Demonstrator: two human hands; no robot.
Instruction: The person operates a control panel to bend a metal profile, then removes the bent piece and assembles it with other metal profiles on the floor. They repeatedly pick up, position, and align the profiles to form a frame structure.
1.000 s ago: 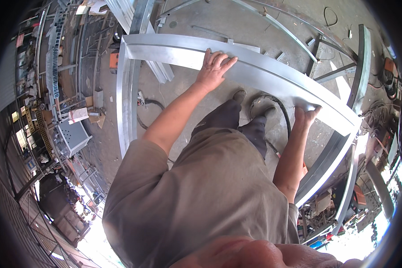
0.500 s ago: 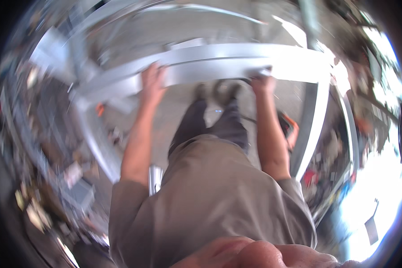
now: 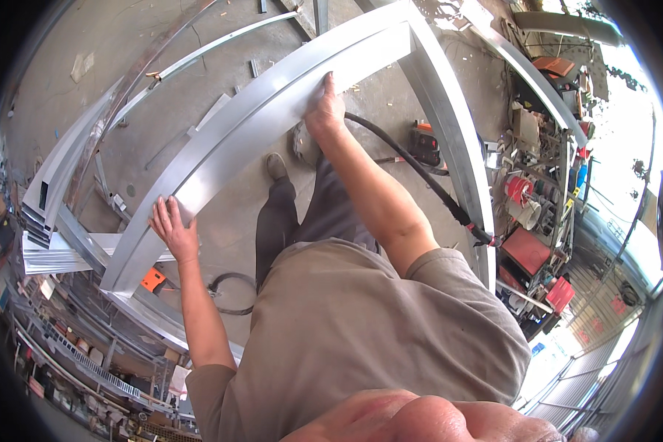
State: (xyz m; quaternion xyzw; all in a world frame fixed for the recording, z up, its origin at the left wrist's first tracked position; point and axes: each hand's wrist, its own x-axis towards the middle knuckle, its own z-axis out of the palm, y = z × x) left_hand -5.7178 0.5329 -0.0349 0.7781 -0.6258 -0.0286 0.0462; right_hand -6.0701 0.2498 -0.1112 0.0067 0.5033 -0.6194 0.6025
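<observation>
A large silvery metal frame (image 3: 236, 121) of wide box-section bars surrounds my legs, its front bar slanting from lower left to upper right. My left hand (image 3: 174, 230) rests on this bar near its left corner, fingers stretched out across the metal. Further right, my right hand (image 3: 325, 112) grips the bar's near edge, one digit pointing up along its face; its other fingers are partly hidden. A black cable (image 3: 412, 162) runs from beside my right hand to the frame's right side bar. Under that hand a grey round shape (image 3: 304, 144) is partly covered.
Curved metal profiles (image 3: 70, 169) are stacked at the left. Offcuts and a thin bar (image 3: 228, 46) lie on the concrete floor (image 3: 151, 81). A black-and-orange machine (image 3: 424, 144) stands inside the frame. Crowded shelves with red boxes (image 3: 527, 250) line the right.
The view has turned, and the front bar now slants instead of running across. My left hand has moved closer to the bar's left corner. The earlier motion blur has gone.
</observation>
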